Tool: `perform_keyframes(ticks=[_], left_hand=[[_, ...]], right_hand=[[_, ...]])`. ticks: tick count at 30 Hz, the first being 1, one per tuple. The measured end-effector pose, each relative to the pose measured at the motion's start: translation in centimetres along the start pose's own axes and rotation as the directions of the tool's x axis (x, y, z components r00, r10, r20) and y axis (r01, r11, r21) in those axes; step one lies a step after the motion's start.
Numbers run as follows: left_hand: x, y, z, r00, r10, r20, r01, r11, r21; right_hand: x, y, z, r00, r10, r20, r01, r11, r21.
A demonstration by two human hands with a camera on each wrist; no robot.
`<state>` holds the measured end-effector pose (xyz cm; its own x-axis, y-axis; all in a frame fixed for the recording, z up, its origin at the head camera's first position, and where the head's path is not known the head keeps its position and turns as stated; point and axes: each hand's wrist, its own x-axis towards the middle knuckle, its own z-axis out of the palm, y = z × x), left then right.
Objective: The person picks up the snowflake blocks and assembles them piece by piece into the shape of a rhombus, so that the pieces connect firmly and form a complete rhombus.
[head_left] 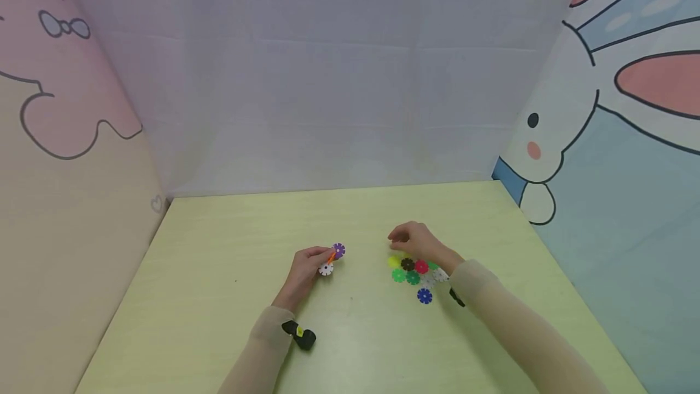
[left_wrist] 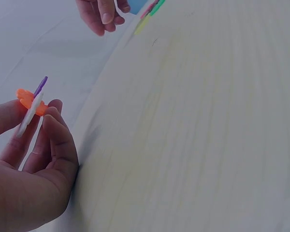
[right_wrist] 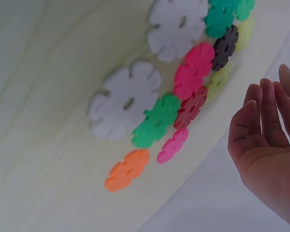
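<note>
My left hand pinches an orange notched plastic disc between thumb and fingers. A purple disc and a white disc are slotted onto the orange one, forming a small joined piece. My right hand hovers just beyond the group of loose discs, its fingers loosely bent with nothing visible between them. Beside it in the right wrist view lie a red disc, a black disc, a green disc and a white disc.
On the pale wood-grain table, a blue disc lies at the near side of the loose group. An orange disc sits at another edge of it. A plain pale wall stands behind the table, with printed cartoon walls on both sides.
</note>
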<state>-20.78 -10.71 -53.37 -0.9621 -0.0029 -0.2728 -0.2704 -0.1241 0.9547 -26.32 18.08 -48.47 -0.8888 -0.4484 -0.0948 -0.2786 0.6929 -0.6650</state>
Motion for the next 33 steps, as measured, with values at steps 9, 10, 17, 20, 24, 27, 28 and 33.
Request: perform_keyframes(ticks=[9,10,17,20,24,27,28,33], left_hand=[[-0.1,0.0,-0.1,1.000,-0.005,-0.007,0.005,1.000,0.008],[-0.1,0.0,-0.1,1.000,-0.009,-0.008,0.009,1.000,0.007],[-0.1,0.1,0.0,1.000,-0.022,-0.005,0.022,1.000,0.013],[-0.1,0.1,-0.1,1.000,-0.016,-0.003,0.016,1.000,0.013],[-0.1,0.2,-0.1,1.000,-0.020,-0.008,0.020,1.000,0.019],[-0.1,0.2,-0.1,1.000,-0.026,-0.010,0.027,0.999,0.022],[-0.1,0.2,-0.1,1.000,-0.026,-0.008,0.026,0.999,0.022],[-0.1,0.1,-0.1,1.000,-0.030,-0.008,0.030,0.999,0.012]], right_hand=[[-0.8,1.2,-1.3,0.999,0.023,-0.027,-0.023,1.000,-0.005],[-0.9,1.5,-1.4,0.999,0.031,-0.030,-0.031,1.000,0.000],[-1.6,2.6,-2.5,0.997,0.061,-0.040,-0.062,0.998,-0.029],[-1.8,3.0,-2.9,0.996,0.074,-0.048,-0.076,0.996,-0.048],[-2.0,3.6,-3.3,0.995,0.081,-0.053,-0.085,0.994,-0.066],[-2.1,4.1,-3.4,0.993,0.102,-0.051,-0.105,0.992,-0.071],[-2.1,4.2,-3.4,0.993,0.111,-0.050,-0.115,0.991,-0.073],[-2.3,4.9,-3.4,0.987,0.154,-0.038,-0.156,0.984,-0.080]])
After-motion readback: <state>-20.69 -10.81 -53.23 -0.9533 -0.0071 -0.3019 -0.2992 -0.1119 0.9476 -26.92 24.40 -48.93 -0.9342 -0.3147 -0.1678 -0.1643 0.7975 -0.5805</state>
